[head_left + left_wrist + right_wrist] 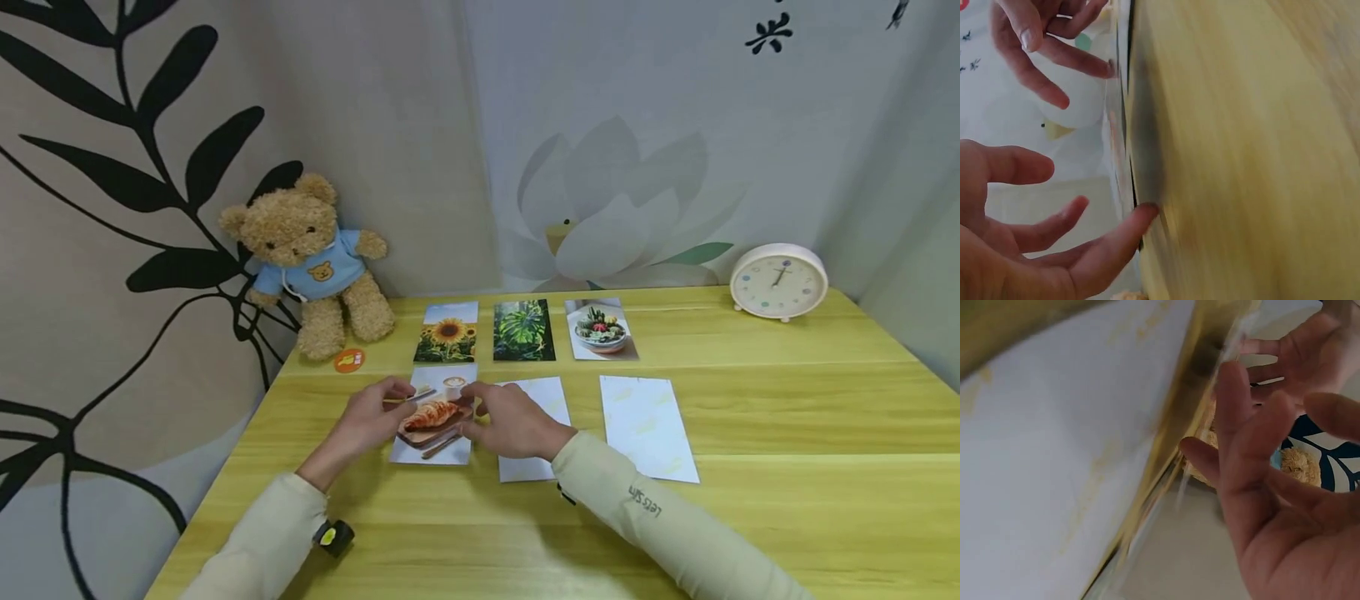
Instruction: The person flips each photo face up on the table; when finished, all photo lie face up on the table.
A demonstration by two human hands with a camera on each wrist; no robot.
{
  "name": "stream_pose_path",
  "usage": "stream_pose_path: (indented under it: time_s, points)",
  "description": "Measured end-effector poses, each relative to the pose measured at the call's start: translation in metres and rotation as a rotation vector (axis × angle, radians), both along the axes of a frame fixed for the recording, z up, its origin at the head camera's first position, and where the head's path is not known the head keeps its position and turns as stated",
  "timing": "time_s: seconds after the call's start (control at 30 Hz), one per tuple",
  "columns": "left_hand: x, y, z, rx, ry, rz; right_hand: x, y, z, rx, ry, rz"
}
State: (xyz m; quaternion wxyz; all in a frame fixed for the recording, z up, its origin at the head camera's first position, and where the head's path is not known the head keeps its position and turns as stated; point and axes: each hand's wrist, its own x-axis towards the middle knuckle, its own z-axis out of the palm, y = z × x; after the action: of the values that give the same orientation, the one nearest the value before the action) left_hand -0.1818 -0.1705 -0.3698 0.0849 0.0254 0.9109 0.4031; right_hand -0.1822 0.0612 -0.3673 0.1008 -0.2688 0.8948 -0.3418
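A picture card with a croissant and a coffee cup [435,414] lies on the table just below the sunflower card [448,332]. At its left side, my left hand [372,414] has its fingers loosely spread, and one fingertip in the left wrist view meets the tabletop or card edge. Over the card's right side, my right hand [517,421] has relaxed, parted fingers with no grip visible. Beneath the right hand and wrist, a pale face-down card [543,400] is partly hidden. Another pale card [648,429] lies farther right.
A leaf card [524,330] and a plant-bowl card [600,328] continue the back row. The teddy bear [311,262] sits at back left, beside an orange round sticker [349,360]. A white clock [779,282] stands at the table's [810,400] back right.
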Motion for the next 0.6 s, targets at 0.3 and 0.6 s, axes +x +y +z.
stream_pose_path:
  time_s: [0.3,0.6]
  points:
    - [-0.003,-0.006,-0.003,-0.156,0.028,-0.033,0.004,-0.007,-0.002,0.078,-0.038,0.018]
    - [-0.011,-0.009,-0.004,-0.163,0.016,-0.068,0.002,-0.013,-0.001,0.129,-0.006,0.034]
